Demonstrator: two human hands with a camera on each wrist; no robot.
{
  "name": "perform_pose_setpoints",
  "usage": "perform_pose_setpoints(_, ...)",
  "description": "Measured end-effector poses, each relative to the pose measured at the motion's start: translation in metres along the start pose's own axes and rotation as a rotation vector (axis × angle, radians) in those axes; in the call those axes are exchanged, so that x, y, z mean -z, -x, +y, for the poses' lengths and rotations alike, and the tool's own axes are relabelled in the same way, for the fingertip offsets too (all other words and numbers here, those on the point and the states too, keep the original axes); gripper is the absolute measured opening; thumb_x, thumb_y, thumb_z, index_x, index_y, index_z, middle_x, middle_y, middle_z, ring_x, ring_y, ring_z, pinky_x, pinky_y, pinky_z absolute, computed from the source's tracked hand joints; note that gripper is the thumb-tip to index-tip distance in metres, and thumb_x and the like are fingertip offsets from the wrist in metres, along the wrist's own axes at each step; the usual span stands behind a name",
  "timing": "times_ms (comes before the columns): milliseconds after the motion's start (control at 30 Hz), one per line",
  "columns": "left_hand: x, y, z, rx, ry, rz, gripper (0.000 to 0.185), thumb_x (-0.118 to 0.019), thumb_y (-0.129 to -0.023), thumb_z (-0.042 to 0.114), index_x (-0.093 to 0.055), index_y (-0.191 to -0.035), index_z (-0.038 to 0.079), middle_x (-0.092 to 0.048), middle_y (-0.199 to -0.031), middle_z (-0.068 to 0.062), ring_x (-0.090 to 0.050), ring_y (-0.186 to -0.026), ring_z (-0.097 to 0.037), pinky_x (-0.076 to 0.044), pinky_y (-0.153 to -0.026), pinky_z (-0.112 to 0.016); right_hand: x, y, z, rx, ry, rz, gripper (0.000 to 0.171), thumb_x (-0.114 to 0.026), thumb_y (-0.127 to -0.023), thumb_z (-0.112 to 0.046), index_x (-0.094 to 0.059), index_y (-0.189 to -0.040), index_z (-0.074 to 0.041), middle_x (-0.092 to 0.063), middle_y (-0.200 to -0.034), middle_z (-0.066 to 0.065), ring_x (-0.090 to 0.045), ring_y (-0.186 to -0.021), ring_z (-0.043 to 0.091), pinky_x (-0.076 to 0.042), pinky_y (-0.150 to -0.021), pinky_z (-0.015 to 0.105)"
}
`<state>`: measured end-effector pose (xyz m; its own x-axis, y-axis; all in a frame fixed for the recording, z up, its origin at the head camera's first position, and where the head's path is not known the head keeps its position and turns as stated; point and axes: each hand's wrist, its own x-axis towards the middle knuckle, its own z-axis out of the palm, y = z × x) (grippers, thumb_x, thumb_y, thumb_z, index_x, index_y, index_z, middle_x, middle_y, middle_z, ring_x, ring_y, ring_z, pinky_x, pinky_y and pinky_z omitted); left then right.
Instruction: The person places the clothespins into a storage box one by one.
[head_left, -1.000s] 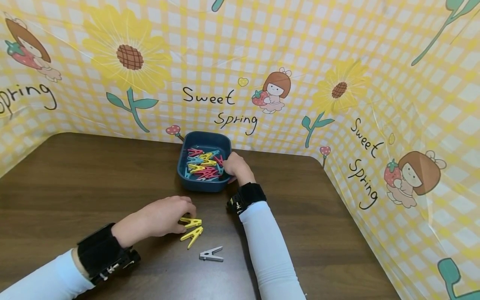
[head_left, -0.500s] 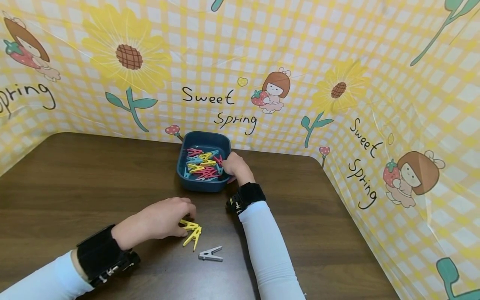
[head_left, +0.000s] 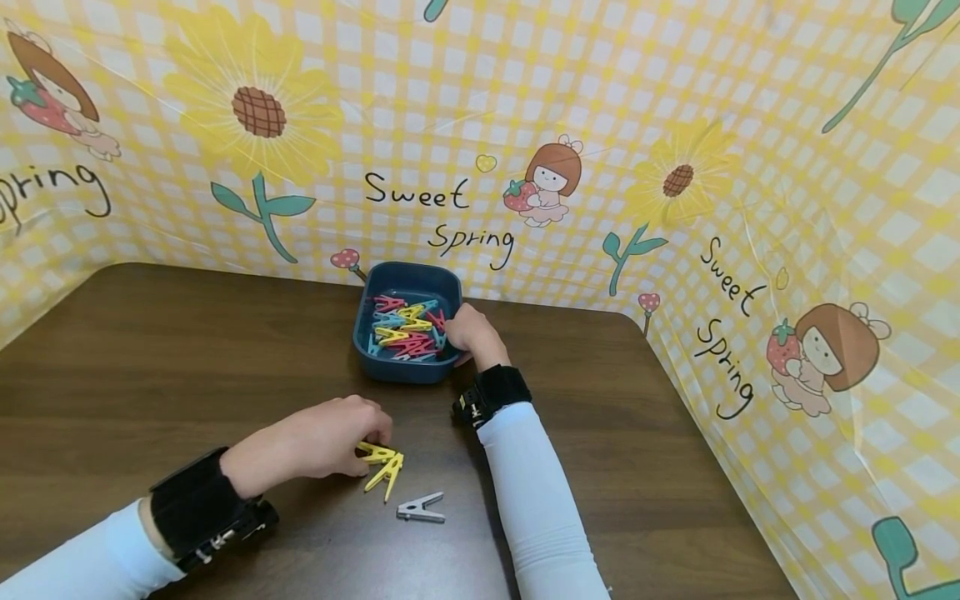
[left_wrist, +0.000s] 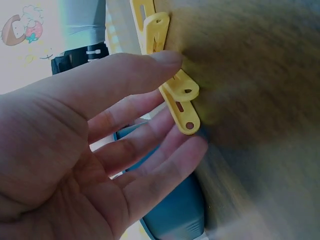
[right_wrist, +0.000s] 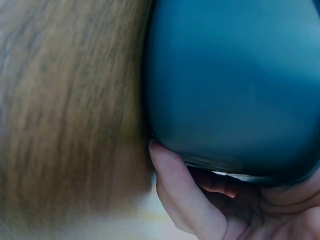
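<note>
My left hand (head_left: 318,435) is low over the table, its thumb and fingers pinching a yellow clothespin (left_wrist: 182,95). A second yellow clothespin (head_left: 386,478) lies against the front end of the pinched one. Just to the right of these is a grey clothespin (head_left: 422,508) on the tabletop. At the back, my right hand (head_left: 476,335) grips the right side of a dark blue plastic box (head_left: 408,372). Inside the box are several red, yellow and blue clothespins (head_left: 411,327). In the right wrist view, the fingers hold the box wall from below the frame's middle.
The brown wooden table (head_left: 187,358) spreads around both hands. A yellow checked cloth (head_left: 420,125) printed with flowers and figures rises behind and to the right of it. The box stands close to this cloth.
The two yellow clothespins have shifted slightly, the nearer one turning and the pinched one moving a little towards the left hand. The right hand and box stay in place.
</note>
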<state>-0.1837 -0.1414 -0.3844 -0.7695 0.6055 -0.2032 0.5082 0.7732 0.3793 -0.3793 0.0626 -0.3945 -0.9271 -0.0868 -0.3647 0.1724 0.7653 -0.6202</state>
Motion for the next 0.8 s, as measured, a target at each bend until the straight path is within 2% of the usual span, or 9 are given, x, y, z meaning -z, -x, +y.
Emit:
perform_pose_setpoints(133, -0.001, 0.000, 0.000, -0.019, 0.017, -0.001, 0.020, -0.092, -0.086, 0.012, -0.080, -0.099, 0.021, -0.071, -0.092, 0.004, -0.058, -0.080, -0.011, -0.060, -0.075, -0.030, -0.002, -0.012, 0.005, -0.002, -0.013, -0.009, 0.044, -0.047, -0.116, -0.028, -0.053, -0.148, 0.002, -0.063, -0.142, 0.022, -0.079, -0.095, 0.032, -0.070, -0.068, 0.041)
perform_pose_setpoints(233, -0.001, -0.001, -0.001, -0.025, 0.019, 0.003, 0.019, -0.092, -0.086, 0.012, -0.081, -0.098, 0.022, -0.071, -0.091, 0.005, -0.058, -0.079, -0.009, -0.061, -0.075, -0.029, 0.000, -0.005, 0.000, -0.015, -0.018, -0.016, 0.043, -0.047, -0.117, -0.026, -0.053, -0.150, 0.000, -0.063, -0.143, 0.021, -0.079, -0.102, 0.034, -0.070, -0.073, 0.043)
perform_pose_setpoints(267, -0.001, -0.001, -0.001, -0.023, 0.021, 0.006, 0.019, -0.092, -0.086, 0.012, -0.081, -0.098, 0.022, -0.071, -0.091, 0.005, -0.058, -0.079, -0.009, -0.061, -0.076, -0.029, 0.003, 0.008, -0.006, -0.025, -0.011, -0.020, 0.043, -0.045, -0.117, -0.022, -0.050, -0.152, 0.002, -0.060, -0.147, 0.023, -0.078, -0.105, 0.036, -0.071, -0.077, 0.044)
perform_pose_setpoints(367, 0.001, -0.001, -0.001, -0.030, 0.021, 0.023, 0.019, -0.091, -0.087, 0.011, -0.082, -0.099, 0.021, -0.073, -0.093, 0.005, -0.060, -0.080, -0.009, -0.064, -0.077, -0.030, 0.003, 0.008, -0.006, -0.028, -0.009, -0.020, 0.043, -0.045, -0.117, -0.022, -0.050, -0.152, 0.002, -0.060, -0.147, 0.023, -0.079, -0.101, 0.035, -0.071, -0.077, 0.043)
perform_pose_setpoints(500, 0.010, 0.002, 0.000, -0.057, 0.032, 0.060, 0.019, -0.090, -0.088, 0.010, -0.082, -0.102, 0.020, -0.075, -0.096, 0.004, -0.064, -0.082, -0.009, -0.067, -0.080, -0.033, -0.003, -0.021, 0.007, -0.012, -0.016, -0.007, 0.044, -0.046, -0.116, -0.027, -0.052, -0.149, 0.001, -0.062, -0.143, 0.023, -0.079, -0.090, 0.032, -0.070, -0.067, 0.042)
perform_pose_setpoints(600, 0.023, 0.002, 0.002, -0.081, 0.044, 0.095, 0.018, -0.088, -0.090, 0.010, -0.082, -0.103, 0.021, -0.076, -0.098, 0.005, -0.065, -0.086, -0.008, -0.066, -0.082, -0.031, -0.007, -0.043, 0.015, -0.018, -0.009, 0.008, 0.043, -0.047, -0.115, -0.026, -0.053, -0.148, 0.001, -0.063, -0.141, 0.024, -0.079, -0.089, 0.034, -0.069, -0.066, 0.045)
perform_pose_setpoints(633, 0.028, 0.002, 0.002, -0.090, 0.046, 0.112, 0.018, -0.088, -0.090, 0.010, -0.082, -0.103, 0.021, -0.076, -0.099, 0.005, -0.065, -0.086, -0.008, -0.066, -0.081, -0.030, -0.007, -0.039, 0.012, -0.030, 0.001, 0.006, 0.043, -0.045, -0.116, -0.023, -0.050, -0.151, 0.002, -0.061, -0.144, 0.026, -0.078, -0.092, 0.035, -0.070, -0.069, 0.047)
perform_pose_setpoints(667, 0.035, 0.000, 0.002, -0.101, 0.053, 0.132, 0.017, -0.087, -0.091, 0.010, -0.082, -0.104, 0.021, -0.076, -0.099, 0.006, -0.066, -0.087, -0.007, -0.065, -0.081, -0.029, -0.009, -0.054, 0.018, -0.031, 0.005, 0.008, 0.044, -0.047, -0.116, -0.026, -0.051, -0.150, 0.000, -0.062, -0.142, 0.023, -0.078, -0.092, 0.033, -0.070, -0.067, 0.046)
perform_pose_setpoints(800, 0.069, -0.011, -0.002, -0.116, 0.046, 0.224, 0.016, -0.084, -0.092, 0.010, -0.082, -0.104, 0.019, -0.077, -0.099, 0.004, -0.067, -0.088, -0.009, -0.063, -0.080, -0.030, -0.014, -0.073, 0.025, -0.038, -0.015, 0.008, 0.045, -0.051, -0.115, -0.031, -0.051, -0.151, -0.005, -0.063, -0.141, 0.018, -0.078, -0.092, 0.031, -0.069, -0.066, 0.045)
